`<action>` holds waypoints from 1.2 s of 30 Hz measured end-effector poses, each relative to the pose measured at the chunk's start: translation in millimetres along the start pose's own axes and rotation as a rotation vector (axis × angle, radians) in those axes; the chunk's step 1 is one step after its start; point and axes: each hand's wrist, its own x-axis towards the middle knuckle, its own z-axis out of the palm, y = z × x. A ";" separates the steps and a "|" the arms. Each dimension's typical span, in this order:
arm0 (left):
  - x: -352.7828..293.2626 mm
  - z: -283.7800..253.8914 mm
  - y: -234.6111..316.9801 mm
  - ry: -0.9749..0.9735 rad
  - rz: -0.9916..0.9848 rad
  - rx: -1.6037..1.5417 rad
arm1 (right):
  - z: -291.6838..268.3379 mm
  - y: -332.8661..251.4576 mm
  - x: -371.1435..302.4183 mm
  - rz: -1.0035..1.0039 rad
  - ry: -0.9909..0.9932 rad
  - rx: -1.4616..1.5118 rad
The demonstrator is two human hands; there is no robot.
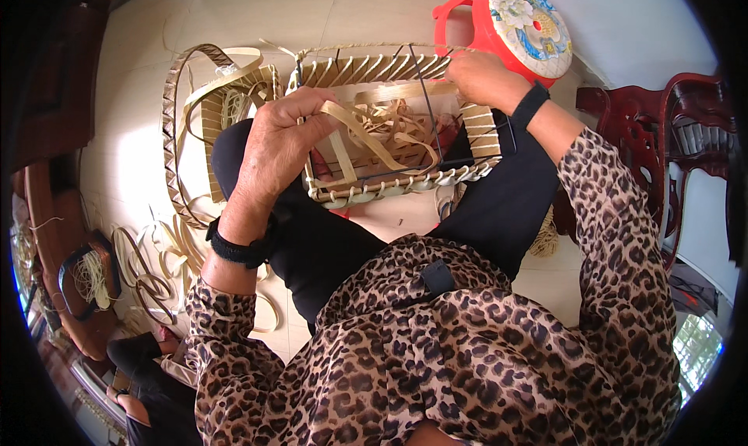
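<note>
A rectangular basket (401,183) with a black wire frame and pale wrapped sides rests across my knees. Above its left end, my left hand (284,138) is closed, pinching a flat pale weaving strip (362,134) that curves down into the basket. At the far right rim, my right hand (485,80) has its fingers curled closed around a strip that runs along the basket's far side; its fingertips are partly hidden. Loose curled strips (401,119) show inside and under the wire bars.
Left of the basket stands another woven basket with a tall brown handle (170,134). Coiled strips (148,278) litter the tiled floor. A red stool (499,33) with a flowered top is at the far right, near carved dark wooden furniture (635,142). Another person's dark-clad leg (140,360) shows lower left.
</note>
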 end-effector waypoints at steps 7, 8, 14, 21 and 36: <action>-10.0 4.4 -4.0 0.057 -0.007 -0.104 | -27.6 -47.9 2.2 -0.058 -0.298 0.161; -10.7 5.8 -2.5 0.054 -0.006 -0.107 | -23.8 -48.5 3.9 -0.055 -0.300 0.160; -14.0 10.4 2.2 0.073 0.067 -0.036 | 72.9 -37.1 53.6 -0.484 -0.346 0.050; -26.5 14.9 9.2 0.076 0.019 -0.102 | 124.4 -51.7 64.6 -0.019 -0.277 0.546; -44.2 11.8 35.6 -0.003 0.157 0.113 | 161.3 -75.5 26.7 0.145 -0.386 0.203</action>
